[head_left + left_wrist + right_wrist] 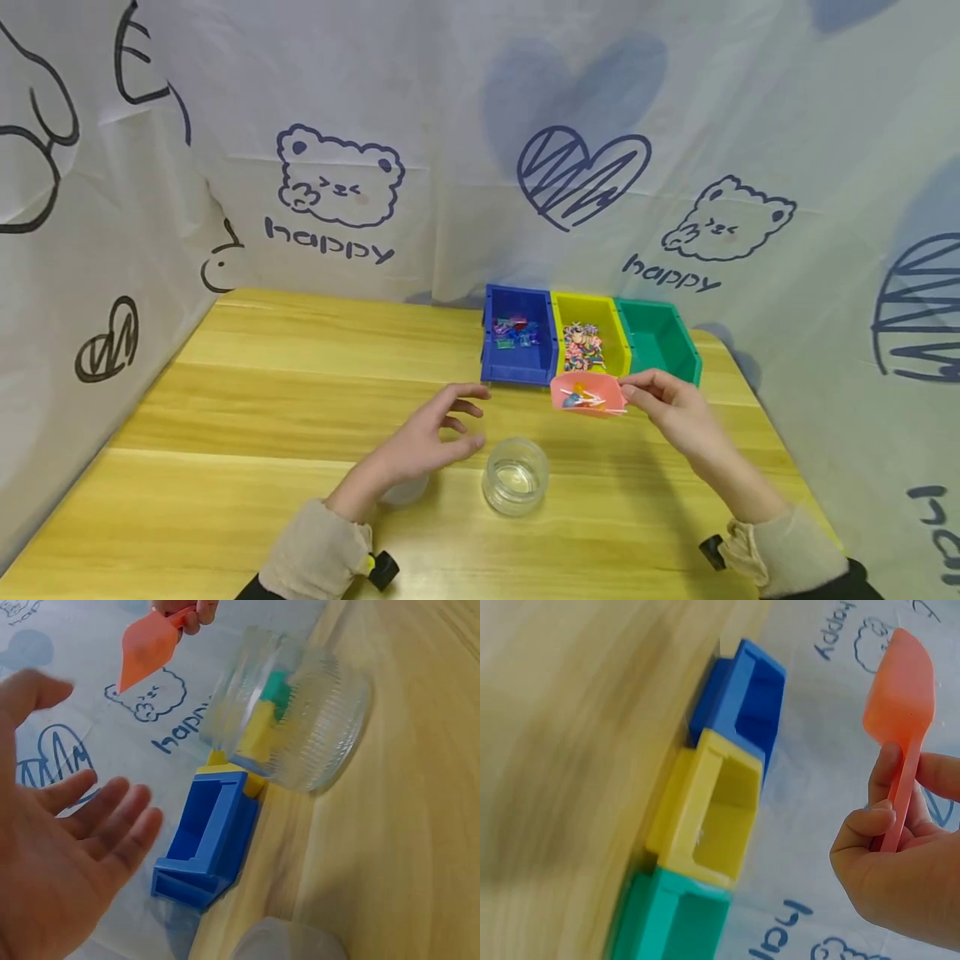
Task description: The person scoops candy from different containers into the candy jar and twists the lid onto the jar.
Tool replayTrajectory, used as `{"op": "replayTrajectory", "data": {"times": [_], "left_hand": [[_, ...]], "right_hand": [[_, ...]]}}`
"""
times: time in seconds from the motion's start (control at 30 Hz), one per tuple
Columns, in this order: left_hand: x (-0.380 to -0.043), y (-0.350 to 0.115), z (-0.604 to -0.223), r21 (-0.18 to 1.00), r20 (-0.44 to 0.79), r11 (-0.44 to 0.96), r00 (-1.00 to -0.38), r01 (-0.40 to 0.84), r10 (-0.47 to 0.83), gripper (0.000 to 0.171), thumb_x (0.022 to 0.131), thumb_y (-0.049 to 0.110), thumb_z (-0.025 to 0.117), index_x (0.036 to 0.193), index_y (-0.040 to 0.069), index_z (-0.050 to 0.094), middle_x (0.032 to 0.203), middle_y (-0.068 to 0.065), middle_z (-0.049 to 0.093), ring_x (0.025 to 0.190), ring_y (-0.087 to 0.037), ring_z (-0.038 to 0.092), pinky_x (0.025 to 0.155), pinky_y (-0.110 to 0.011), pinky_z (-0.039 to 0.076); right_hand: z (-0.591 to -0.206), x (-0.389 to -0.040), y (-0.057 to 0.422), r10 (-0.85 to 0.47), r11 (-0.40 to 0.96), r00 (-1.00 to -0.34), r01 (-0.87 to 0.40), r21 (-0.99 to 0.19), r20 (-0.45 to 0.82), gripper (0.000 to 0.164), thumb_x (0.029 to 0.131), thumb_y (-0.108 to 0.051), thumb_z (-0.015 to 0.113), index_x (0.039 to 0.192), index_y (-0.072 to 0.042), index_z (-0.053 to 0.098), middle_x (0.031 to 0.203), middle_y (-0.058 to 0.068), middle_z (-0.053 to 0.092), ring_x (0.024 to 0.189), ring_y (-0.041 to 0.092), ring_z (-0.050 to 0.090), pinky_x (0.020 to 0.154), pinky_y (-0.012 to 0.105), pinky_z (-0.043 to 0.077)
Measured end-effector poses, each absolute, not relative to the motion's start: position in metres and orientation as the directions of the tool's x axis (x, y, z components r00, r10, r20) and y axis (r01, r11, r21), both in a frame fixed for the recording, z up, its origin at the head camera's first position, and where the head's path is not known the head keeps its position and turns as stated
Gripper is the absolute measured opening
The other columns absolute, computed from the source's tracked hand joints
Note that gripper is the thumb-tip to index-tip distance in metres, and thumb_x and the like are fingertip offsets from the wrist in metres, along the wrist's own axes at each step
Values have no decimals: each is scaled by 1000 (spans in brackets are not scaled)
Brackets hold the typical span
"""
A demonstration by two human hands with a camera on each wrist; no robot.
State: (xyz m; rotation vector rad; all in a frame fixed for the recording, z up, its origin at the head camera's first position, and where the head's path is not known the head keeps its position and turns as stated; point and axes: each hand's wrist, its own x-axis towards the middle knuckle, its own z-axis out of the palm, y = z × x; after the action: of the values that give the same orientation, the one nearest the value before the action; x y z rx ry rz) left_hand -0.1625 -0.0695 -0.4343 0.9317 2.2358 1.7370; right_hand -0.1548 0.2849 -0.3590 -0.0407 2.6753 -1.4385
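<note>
My right hand (678,412) grips the thin handle of a pink-orange scoop (901,686), raised just in front of the yellow bin. Several small lollipop-like pieces (587,397) with white sticks lie in the scoop. A clear glass jar (516,493) stands upright on the table, below and left of the scoop. Left of the jar, my left hand (431,442) hovers with loosely bent fingers and holds nothing. Beneath that wrist lies a pale round thing (405,492), partly hidden, perhaps a lid.
Three joined bins stand at the back: a blue bin (519,373) with shiny coloured pieces, a yellow bin (613,333) with small lollipop-like pieces, and a green bin (660,333). Behind the wooden table (262,400) hangs a white printed cloth (450,100).
</note>
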Motion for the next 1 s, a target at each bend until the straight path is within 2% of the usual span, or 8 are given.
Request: {"op": "replayTrajectory", "data": {"times": [0.27, 0.37, 0.53, 0.67, 0.8, 1.0], "left_hand": [[-154, -59, -441, 948, -30, 257, -751, 188, 659, 94, 83, 23, 87, 160, 14, 34, 161, -9, 38, 143, -30, 42, 117, -52, 38], [-153, -55, -443, 935, -75, 305, -742, 179, 666, 97, 80, 23, 90, 160, 12, 35, 160, -12, 39, 143, -32, 41, 118, -52, 38], [-153, -48, -446, 894, -64, 367, -738, 256, 672, 94, 80, 23, 90, 157, 5, 39, 155, -15, 44, 139, -33, 47, 115, -51, 42], [-151, -44, -451, 883, -82, 386, -724, 266, 685, 90, 81, 22, 90, 154, 3, 41, 151, -14, 49, 134, -31, 52, 112, -46, 46], [-151, -40, -453, 871, -86, 401, -717, 282, 692, 87, 80, 21, 91, 151, 4, 44, 144, -12, 53, 128, -30, 56, 109, -42, 48], [-155, -35, -453, 854, -47, 403, -723, 328, 690, 81, 79, 20, 92, 146, 3, 49, 137, -10, 58, 124, -28, 58, 106, -41, 50]], "right_hand": [[-373, -136, 272, -109, 512, -985, 61, -857, -135, 32, 107, -25, 60, 127, 0, 66, 119, 10, 71, 106, 21, 63, 92, 24, 52], [-376, -130, 270, -104, 515, -983, 78, -853, -153, 32, 107, -25, 61, 128, -2, 67, 121, 9, 71, 108, 22, 64, 93, 27, 53], [-384, -122, 267, -106, 510, -979, 96, -855, -173, 29, 105, -22, 63, 127, -3, 68, 118, 9, 72, 107, 27, 64, 92, 32, 55], [-395, -116, 266, -147, 493, -971, 93, -865, -189, 29, 104, -20, 65, 126, -1, 68, 115, 10, 72, 103, 26, 65, 89, 35, 56], [-402, -114, 262, -192, 505, -967, 46, -862, -164, 29, 102, -22, 69, 123, -2, 69, 112, 9, 73, 94, 18, 64, 81, 31, 57], [-401, -116, 258, -222, 555, -967, -18, -832, -127, 27, 101, -22, 70, 120, -4, 71, 107, 7, 73, 86, 17, 61, 72, 26, 54]]}}
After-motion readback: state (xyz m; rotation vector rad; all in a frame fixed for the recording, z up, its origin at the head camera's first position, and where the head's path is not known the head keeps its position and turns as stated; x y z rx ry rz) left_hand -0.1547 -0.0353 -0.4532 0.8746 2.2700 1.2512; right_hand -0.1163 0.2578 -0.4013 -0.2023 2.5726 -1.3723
